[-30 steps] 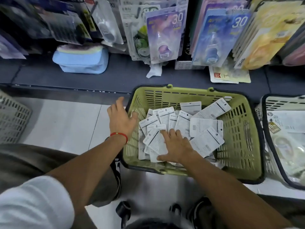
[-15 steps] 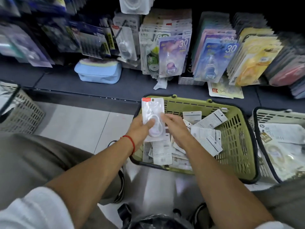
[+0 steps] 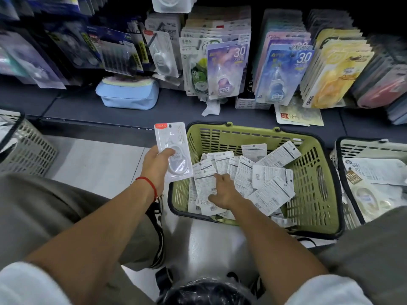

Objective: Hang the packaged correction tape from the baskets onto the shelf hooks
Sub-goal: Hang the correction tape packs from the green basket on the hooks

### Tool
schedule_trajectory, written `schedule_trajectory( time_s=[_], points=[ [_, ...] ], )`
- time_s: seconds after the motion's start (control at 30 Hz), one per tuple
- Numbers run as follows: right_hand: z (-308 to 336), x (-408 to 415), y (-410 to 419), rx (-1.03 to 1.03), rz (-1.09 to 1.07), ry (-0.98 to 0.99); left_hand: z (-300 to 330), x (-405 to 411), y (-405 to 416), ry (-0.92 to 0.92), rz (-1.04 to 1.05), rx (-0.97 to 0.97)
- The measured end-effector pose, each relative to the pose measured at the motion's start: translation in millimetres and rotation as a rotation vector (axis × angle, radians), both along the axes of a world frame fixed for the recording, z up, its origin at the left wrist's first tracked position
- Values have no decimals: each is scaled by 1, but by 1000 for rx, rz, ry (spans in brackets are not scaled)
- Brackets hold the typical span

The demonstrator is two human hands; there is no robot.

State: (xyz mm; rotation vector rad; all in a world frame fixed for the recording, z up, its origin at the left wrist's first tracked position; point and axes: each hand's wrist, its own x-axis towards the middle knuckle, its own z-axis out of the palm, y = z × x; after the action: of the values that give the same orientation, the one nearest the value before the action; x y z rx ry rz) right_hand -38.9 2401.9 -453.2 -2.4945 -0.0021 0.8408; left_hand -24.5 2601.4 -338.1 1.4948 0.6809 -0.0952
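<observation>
A correction tape pack (image 3: 172, 154) now sits alone in the person's left hand (image 3: 157, 162), thumb pinched across its clear front, held upright just beside the green basket (image 3: 312, 208) on the floor. Half a second ago both hands shared that pack; the right hand (image 3: 222, 191) has since dropped back into the basket, fingers curling onto another pack (image 3: 206, 188) among the face-down pile. The shelf hooks (image 3: 220, 25) above wait crowded; nothing is hung yet.
</observation>
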Motion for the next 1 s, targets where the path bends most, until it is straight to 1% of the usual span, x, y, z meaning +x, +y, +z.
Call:
schedule_trajectory(
  time_s=[0.07,0.17,0.2,0.27,0.33,0.37,0.5,0.57,0.6,0.63,0.67,0.7,0.77,0.83,0.87,0.9,0.93,0.97,1.0],
  points=[
    [-4,-2,4,-42,28,48,1,0,-5,-2,-4,-9],
    [-10,-3,26,-231,107,22,1,-3,-7,0,-7,-28],
    [-10,-2,31,-243,90,1,0,-5,-6,2,-5,-47],
    [-9,2,31,-182,18,2,1,-7,-4,11,-7,-57],
    [-2,5,24,-54,-95,42,4,-7,-3,7,-8,-49],
    [3,6,19,47,-194,38,4,-7,-3,2,-4,-49],
    [31,10,-5,471,-777,-85,4,-7,-16,-5,-35,-44],
    [51,12,-16,643,-1012,-57,2,-8,-26,-9,-68,-35],
    [60,12,-17,734,-1066,-18,1,-8,-31,-14,-100,-28],
    [68,10,-16,822,-1068,3,0,-9,-37,-23,-149,-34],
    [75,8,-12,874,-1019,-14,-1,-10,-44,-39,-218,-58],
    [80,8,-8,869,-945,-74,-2,-12,-50,-60,-301,-87],
    [80,5,-5,783,-846,-237,-9,-14,-60,-91,-394,-86],
    [77,1,-15,651,-899,-313,-14,-14,-65,-79,-379,-28],
    [70,-1,-27,506,-919,-323,-16,-13,-66,-69,-362,-19],
    [60,-4,-44,296,-915,-291,-19,-12,-65,-57,-342,-33],
    [50,-9,-61,67,-905,-216,-23,-12,-63,-45,-327,-57],
    [40,-15,-78,-119,-935,-114,-26,-12,-60,-41,-326,-73],
    [32,-21,-92,-247,-975,-16,-29,-12,-57,-43,-338,-75]
  ],
)
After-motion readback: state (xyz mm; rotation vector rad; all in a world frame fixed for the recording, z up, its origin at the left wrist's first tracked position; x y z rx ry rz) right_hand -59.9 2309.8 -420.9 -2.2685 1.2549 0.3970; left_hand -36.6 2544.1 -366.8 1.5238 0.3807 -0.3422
